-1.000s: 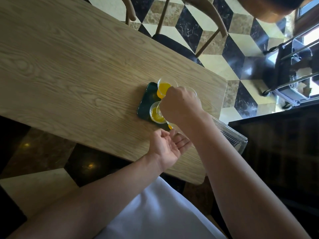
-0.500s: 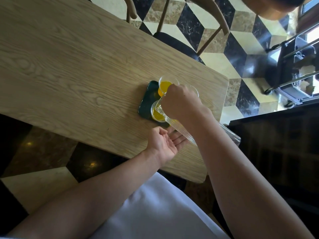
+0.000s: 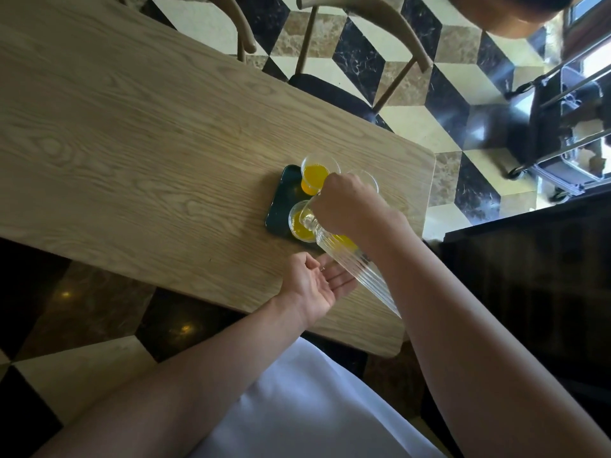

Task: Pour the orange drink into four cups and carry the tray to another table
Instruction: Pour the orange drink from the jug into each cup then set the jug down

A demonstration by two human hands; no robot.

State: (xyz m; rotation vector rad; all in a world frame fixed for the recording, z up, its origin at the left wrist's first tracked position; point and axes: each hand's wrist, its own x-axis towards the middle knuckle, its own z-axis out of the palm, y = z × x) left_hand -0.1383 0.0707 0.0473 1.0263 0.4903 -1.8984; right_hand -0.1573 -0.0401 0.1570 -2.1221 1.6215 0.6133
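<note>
A dark green tray [image 3: 286, 193] lies near the right end of the wooden table [image 3: 132, 143]. On it stand clear cups: a far cup [image 3: 315, 175] holding orange drink, a near cup [image 3: 299, 226] with orange drink, and a third cup's rim [image 3: 370, 180] showing behind my right hand. My right hand [image 3: 350, 206] grips the neck of a ribbed glass carafe [image 3: 350, 262], tipped with its mouth over the near cup. My left hand [image 3: 314, 285] rests palm-up under the carafe's body, fingers apart, holding nothing.
Two wooden chairs [image 3: 357, 61] stand on the far side of the table over a checkered marble floor. A metal trolley [image 3: 562, 127] is at the right. A dark counter [image 3: 529, 292] runs along the right, close to the table's end.
The carafe has tipped lower, so its base now hides behind my right forearm. Its mouth has stayed over the near cup. My left hand has kept its place beneath it.
</note>
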